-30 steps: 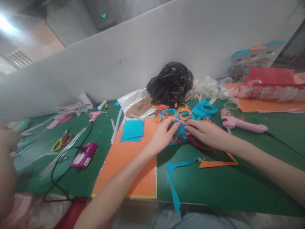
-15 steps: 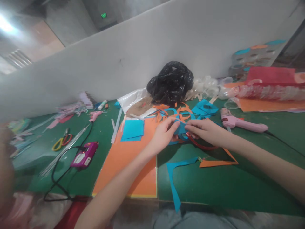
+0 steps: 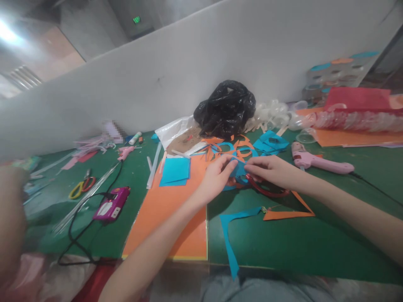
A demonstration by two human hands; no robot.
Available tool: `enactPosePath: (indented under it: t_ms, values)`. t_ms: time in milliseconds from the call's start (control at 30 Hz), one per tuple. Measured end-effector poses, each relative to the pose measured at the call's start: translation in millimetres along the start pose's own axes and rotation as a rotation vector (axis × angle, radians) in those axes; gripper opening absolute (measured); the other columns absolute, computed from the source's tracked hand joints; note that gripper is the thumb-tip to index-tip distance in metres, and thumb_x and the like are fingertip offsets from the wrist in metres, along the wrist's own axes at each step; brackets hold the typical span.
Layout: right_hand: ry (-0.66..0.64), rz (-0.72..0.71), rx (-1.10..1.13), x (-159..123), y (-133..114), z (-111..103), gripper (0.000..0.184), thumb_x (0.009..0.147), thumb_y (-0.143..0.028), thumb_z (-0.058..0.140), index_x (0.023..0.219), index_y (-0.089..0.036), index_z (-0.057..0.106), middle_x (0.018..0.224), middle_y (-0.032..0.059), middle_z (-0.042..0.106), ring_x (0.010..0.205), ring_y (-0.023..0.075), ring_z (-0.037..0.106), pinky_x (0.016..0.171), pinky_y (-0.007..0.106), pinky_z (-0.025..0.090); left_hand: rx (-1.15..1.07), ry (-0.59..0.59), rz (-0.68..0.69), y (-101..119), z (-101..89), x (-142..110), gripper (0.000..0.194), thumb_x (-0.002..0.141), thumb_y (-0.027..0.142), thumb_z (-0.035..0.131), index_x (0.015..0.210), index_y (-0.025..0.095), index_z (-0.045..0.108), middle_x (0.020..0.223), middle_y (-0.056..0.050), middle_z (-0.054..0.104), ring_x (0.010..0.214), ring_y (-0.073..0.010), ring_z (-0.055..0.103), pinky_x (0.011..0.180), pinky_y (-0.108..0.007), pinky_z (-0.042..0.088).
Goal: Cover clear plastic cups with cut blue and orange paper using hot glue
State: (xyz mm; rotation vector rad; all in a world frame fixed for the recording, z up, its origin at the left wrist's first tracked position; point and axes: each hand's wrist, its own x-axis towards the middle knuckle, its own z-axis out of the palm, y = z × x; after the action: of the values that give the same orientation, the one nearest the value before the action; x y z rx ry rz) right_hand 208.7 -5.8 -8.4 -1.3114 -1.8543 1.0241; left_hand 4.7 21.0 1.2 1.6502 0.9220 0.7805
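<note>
Blue craft paper (image 3: 241,170) sits pinched between the fingertips of the left hand (image 3: 217,178) and right hand (image 3: 272,173), while a red curved band (image 3: 267,191) curves rightward beneath the right hand, nearer it than the left.

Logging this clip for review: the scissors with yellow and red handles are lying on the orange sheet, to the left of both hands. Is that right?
Not quite. The head view shows the scissors lying on the green mat, not on the orange sheet, which is to their right. They are left of the left hand and the right hand.

Glue gun (image 3: 321,162) right of paper scraps (image 3: 233,147)
</note>
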Motion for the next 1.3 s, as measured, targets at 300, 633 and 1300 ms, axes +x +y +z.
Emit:
enactPosePath:
  t_ms: [300, 633, 1300]
  values:
    - [-0.002, 0.009, -0.071, 0, 5, -5, 0.051, 0.091, -0.067, 0.052, 0.067, -0.023, 0.055, 0.059, -0.0034, 0.049, 0.057, 0.0135, 0.045, 0.055, 0.028, 0.035, 0.015, -0.007, 0.023, -2, -1.5, 3, 0.025, 0.097, 0.043, 0.053, 0.099, 0.020, 0.062, 0.076, 0.003, 0.061, 0.058, -0.0090, 0.059, 0.056, -0.022, 0.050]
    - [-0.060, 0.015, -0.070, 1, 5, -8, 0.046, 0.094, -0.061, 0.047, 0.068, -0.024, 0.053, 0.060, -0.0032, 0.055, 0.057, 0.0138, 0.049, 0.056, 0.028, 0.037, 0.066, 0.014, 0.061, -5, -3.0, 5, 0.026, 0.099, 0.043, 0.053, 0.100, 0.019, 0.064, 0.076, 0.002, 0.063, 0.058, -0.0086, 0.056, 0.057, -0.021, 0.047]
    - [-0.086, 0.012, -0.090, 1, 13, -12, 0.049, 0.091, -0.067, 0.053, 0.071, -0.022, 0.058, 0.064, -0.0025, 0.054, 0.060, 0.0134, 0.046, 0.057, 0.027, 0.036, 0.060, -0.005, 0.016, -3, -2.5, 4, 0.028, 0.098, 0.044, 0.054, 0.103, 0.019, 0.064, 0.081, 0.001, 0.063, 0.062, -0.0087, 0.057, 0.054, -0.019, 0.045]
